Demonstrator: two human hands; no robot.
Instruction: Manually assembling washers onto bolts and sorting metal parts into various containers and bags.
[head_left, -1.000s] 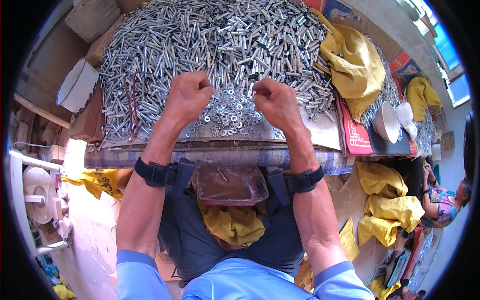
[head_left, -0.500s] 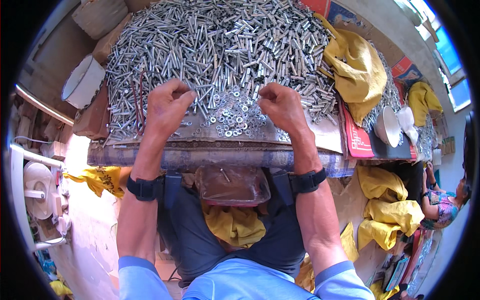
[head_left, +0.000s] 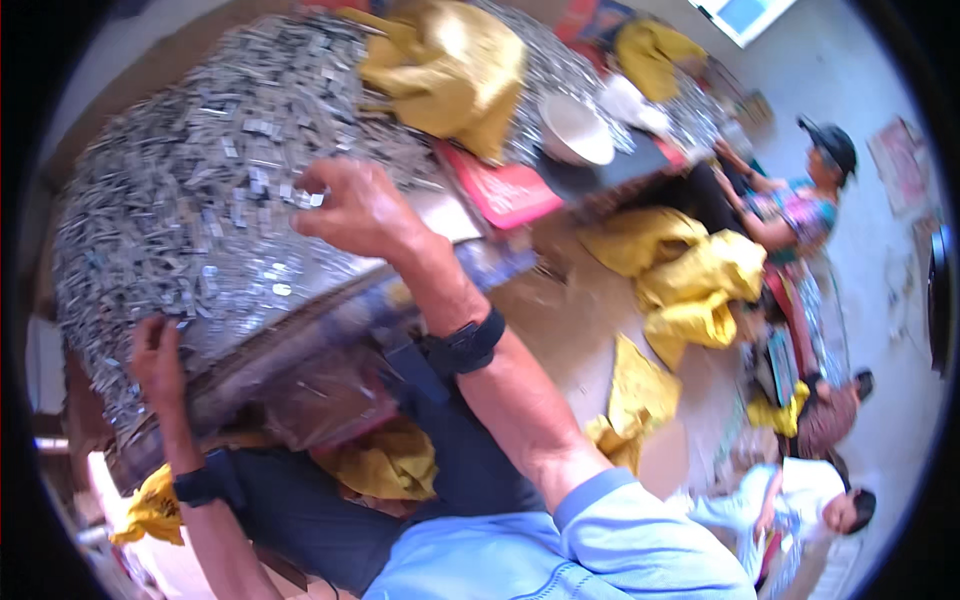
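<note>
A wide heap of small silvery metal sleeves and bolts (head_left: 230, 130) covers the worktable, with loose washers (head_left: 275, 280) gathered near its front edge. My right hand (head_left: 355, 210) hovers over the heap, fingers curled and closed; a small bright bit shows at its fingertips, too blurred to name. At the table's left front, beside the metal pieces, is my left hand (head_left: 158, 370), fingers bent and smeared by motion. Whether it holds anything cannot be seen. Dark straps circle both wrists.
A yellow cloth sack (head_left: 450, 75) lies on the heap; a red pad (head_left: 500, 190) and a white bowl (head_left: 577, 130) are to its right. More yellow sacks (head_left: 690, 270) lie on the floor. A plastic-covered box (head_left: 325, 400) is at my lap. Several people sit at the right.
The view has swung to the right, bringing more of the room and other people into sight. My hands have moved further apart, and the right one has left the washers.
</note>
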